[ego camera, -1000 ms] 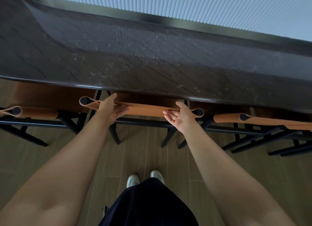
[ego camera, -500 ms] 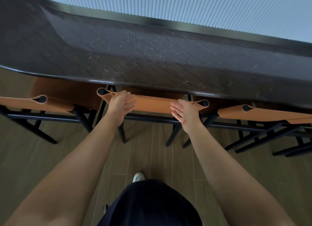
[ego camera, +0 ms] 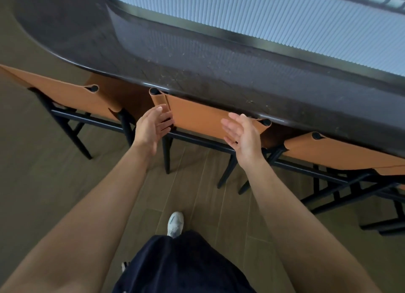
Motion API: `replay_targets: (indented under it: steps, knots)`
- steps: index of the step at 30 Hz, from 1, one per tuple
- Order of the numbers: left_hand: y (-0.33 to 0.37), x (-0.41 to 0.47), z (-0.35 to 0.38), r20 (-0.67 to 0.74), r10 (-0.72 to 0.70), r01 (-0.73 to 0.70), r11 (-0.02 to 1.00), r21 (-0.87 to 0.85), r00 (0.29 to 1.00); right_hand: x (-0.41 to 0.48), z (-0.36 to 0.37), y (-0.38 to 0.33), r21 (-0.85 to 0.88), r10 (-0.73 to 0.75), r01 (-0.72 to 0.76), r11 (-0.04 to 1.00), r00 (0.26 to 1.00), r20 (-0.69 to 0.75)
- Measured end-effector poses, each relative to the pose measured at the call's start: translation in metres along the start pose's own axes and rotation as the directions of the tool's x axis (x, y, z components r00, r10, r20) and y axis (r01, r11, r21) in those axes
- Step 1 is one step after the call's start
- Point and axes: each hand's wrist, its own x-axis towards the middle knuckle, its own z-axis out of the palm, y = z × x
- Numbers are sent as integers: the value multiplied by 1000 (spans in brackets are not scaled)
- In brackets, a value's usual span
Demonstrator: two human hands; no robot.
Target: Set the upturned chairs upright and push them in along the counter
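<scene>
The middle chair (ego camera: 197,115) stands upright, its tan backrest lying along the worktop's (ego camera: 219,78) near edge and tucked under it, straight ahead of both hands: left hand (ego camera: 153,126) by its left end, right hand (ego camera: 243,137) near its right, each spread, empty, about equally close.

we see a dark brown table (ego camera: 197,58) veined with thin pale cracks and specks, tan-orange chair backs (ego camera: 197,115) on black frames (ego camera: 197,139), a pale blue-grey ribbed panel (ego camera: 263,14) behind, a brown wood-plank floor (ego camera: 190,183), one white shoe (ego camera: 175,223) and navy clothing (ego camera: 182,266).
</scene>
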Motion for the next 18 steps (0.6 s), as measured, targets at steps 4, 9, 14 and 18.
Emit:
replay_targets:
  steps: [4, 9, 14, 18]
  knots:
    - [0, -32, -20, -73, 33, -37, 998, -57, 997, -21, 3, 6, -42, -5, 6, 999, 999, 40]
    - [12, -58, -54, -177, 86, -105, 990, -98, 980, -41, 26, 12, -57, 4, 3, 998, 993, 119]
    - [29, -68, -97, -236, 141, -167, 982, -92, 961, -50, 66, 18, -98, -6, 24, 995, 984, 177]
    - [40, -66, -140, -268, 150, -181, 979, -96, 952, -55, 112, 25, -114, 7, 19, 993, 974, 226]
